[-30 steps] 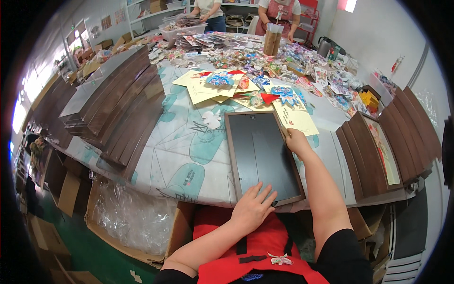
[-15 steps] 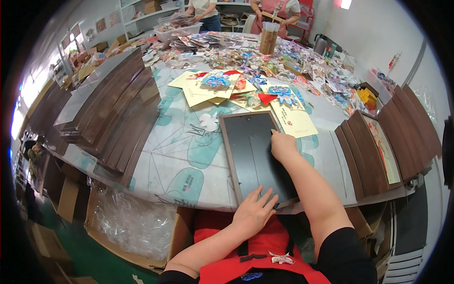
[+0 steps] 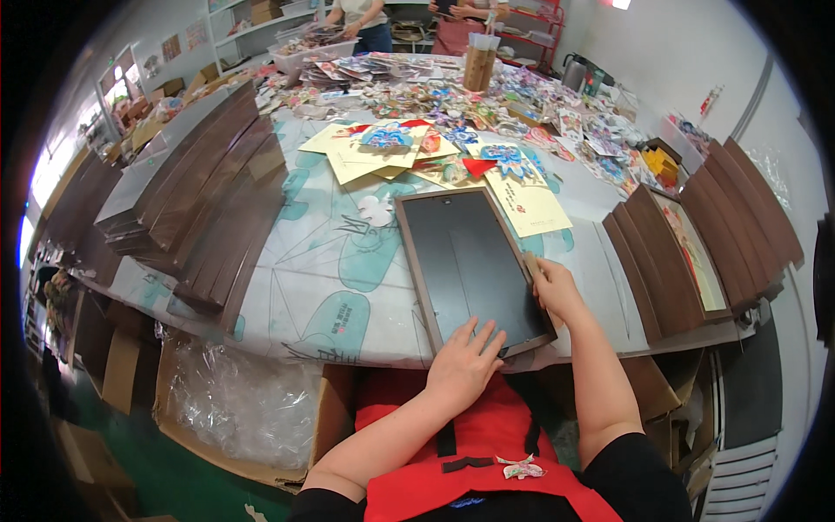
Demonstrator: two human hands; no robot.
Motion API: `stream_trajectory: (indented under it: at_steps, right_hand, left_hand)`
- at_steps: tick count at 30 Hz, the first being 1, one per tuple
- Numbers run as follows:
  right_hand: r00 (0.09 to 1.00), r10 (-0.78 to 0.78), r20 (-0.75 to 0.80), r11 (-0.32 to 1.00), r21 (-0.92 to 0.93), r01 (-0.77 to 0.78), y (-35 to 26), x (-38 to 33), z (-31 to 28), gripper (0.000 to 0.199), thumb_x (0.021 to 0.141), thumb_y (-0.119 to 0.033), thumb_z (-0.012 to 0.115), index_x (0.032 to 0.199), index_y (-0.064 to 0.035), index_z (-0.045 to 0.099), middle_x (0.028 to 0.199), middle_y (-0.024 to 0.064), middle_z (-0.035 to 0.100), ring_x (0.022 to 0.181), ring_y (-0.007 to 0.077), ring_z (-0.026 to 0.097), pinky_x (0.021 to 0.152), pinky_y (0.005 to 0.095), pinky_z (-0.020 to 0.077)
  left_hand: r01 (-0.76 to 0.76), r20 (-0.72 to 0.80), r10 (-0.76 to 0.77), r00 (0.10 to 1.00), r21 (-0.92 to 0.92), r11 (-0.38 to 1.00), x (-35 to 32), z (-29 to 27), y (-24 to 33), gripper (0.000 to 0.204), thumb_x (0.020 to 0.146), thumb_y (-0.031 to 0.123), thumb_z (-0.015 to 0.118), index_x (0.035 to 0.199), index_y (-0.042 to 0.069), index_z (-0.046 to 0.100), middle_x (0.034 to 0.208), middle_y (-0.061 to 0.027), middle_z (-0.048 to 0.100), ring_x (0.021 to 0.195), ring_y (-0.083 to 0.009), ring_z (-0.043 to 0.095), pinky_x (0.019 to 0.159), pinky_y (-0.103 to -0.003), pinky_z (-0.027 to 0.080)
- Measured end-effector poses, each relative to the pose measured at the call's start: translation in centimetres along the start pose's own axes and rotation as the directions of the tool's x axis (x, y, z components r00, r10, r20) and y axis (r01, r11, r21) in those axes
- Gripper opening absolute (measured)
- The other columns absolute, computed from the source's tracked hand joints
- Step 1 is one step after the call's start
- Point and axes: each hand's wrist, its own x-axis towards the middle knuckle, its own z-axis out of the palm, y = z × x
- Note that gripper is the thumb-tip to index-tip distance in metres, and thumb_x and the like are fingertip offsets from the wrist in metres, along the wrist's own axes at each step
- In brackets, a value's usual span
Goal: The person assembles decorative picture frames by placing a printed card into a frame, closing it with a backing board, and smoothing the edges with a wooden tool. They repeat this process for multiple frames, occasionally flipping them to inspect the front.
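A picture frame (image 3: 461, 261) with a brown rim and a dark backing board lies face down at the near edge of the table. My left hand (image 3: 465, 365) rests on its near end, fingers spread over the backing. Beside the frame's right edge my right hand (image 3: 558, 291) is closed on a small flat tan piece (image 3: 531, 264); its exact kind does not show. A white flower-shaped cutout (image 3: 376, 210) lies left of the frame. Beyond it are pale yellow cards (image 3: 531, 204) with blue and red paper flowers (image 3: 387, 137).
Brown frames stand stacked at left (image 3: 191, 191) and right (image 3: 748, 226). Paper cutouts (image 3: 522, 113) cover the far table, around a holder of sticks (image 3: 480, 65). Below the table edge, a cardboard box (image 3: 243, 409) holds clear plastic. Two people (image 3: 365, 17) stand behind the table.
My right hand has moved from the frame's upper right down to the middle of its right edge, where the tan piece now shows. My left hand stays on the near end.
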Motion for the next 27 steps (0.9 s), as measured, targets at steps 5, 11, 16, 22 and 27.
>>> stream_trajectory:
  at_steps: [5, 11, 16, 22, 27]
  right_hand:
    - [0.976, -0.216, -0.034, 0.941, -0.275, 0.199, 1.8, -1.3, 0.5, 0.02, 0.087, -0.013, 0.049, 0.097, -0.0006, 0.062, 0.084, 0.0252, 0.063, 0.081, 0.0445, 0.06, 0.072, 0.0499, 0.0472]
    - [0.95, -0.298, -0.093, 0.854, -0.471, 0.221, 1.9, -1.6, 1.5, 0.019, 0.086, -0.012, 0.05, 0.098, -0.0048, 0.063, 0.079, 0.0229, 0.064, 0.078, 0.0417, 0.062, 0.07, 0.0495, 0.0494]
    - [0.931, -0.365, 0.004, 0.622, -0.743, 0.247, 1.5, -2.1, 3.0, 0.02, 0.081, -0.01, 0.055, 0.1, -0.0052, 0.061, 0.073, 0.017, 0.066, 0.065, 0.0355, 0.065, 0.058, 0.0458, 0.0512]
    - [0.897, -0.44, 0.045, 0.648, -0.675, 0.352, 0.6, -2.2, 3.4, 0.024, 0.084, -0.015, 0.054, 0.106, -0.0071, 0.06, 0.078, 0.0134, 0.067, 0.072, 0.0342, 0.067, 0.062, 0.0438, 0.0523]
    - [0.95, -0.241, -0.196, 0.877, -0.462, 0.128, 3.9, -0.4, -0.3, 0.031, 0.085, -0.026, 0.059, 0.111, -0.0111, 0.064, 0.087, 0.0165, 0.067, 0.082, 0.0384, 0.063, 0.073, 0.0455, 0.0504]
  left_hand:
    - [0.002, -0.008, -0.002, 1.0, 0.009, 1.0, 0.0, -0.2, 0.1, 0.042, 0.082, 0.021, 0.067, 0.12, 0.006, 0.058, 0.125, -0.0149, 0.056, 0.117, -0.0369, 0.049, 0.099, -0.043, 0.042]
    - [0.007, -0.009, -0.007, 1.0, -0.007, 1.0, -0.1, -0.4, 0.2, 0.041, 0.081, 0.02, 0.067, 0.119, 0.006, 0.059, 0.125, -0.0149, 0.056, 0.117, -0.037, 0.049, 0.099, -0.043, 0.042]
    - [-0.003, 0.001, 0.003, 1.0, 0.006, 1.0, 0.1, -0.3, 0.4, 0.041, 0.081, 0.02, 0.068, 0.119, 0.006, 0.059, 0.125, -0.0146, 0.056, 0.117, -0.0371, 0.049, 0.097, -0.043, 0.043]
    - [-0.003, -0.005, 0.004, 1.0, 0.011, 1.0, -0.2, -0.2, 0.1, 0.042, 0.08, 0.019, 0.068, 0.119, 0.007, 0.059, 0.124, -0.0143, 0.057, 0.117, -0.0367, 0.049, 0.096, -0.043, 0.044]
    - [-0.015, -0.002, 0.015, 1.0, -0.006, 1.0, -0.3, -0.5, -0.1, 0.042, 0.08, 0.019, 0.068, 0.119, 0.006, 0.059, 0.125, -0.0138, 0.056, 0.118, -0.0351, 0.05, 0.097, -0.042, 0.044]
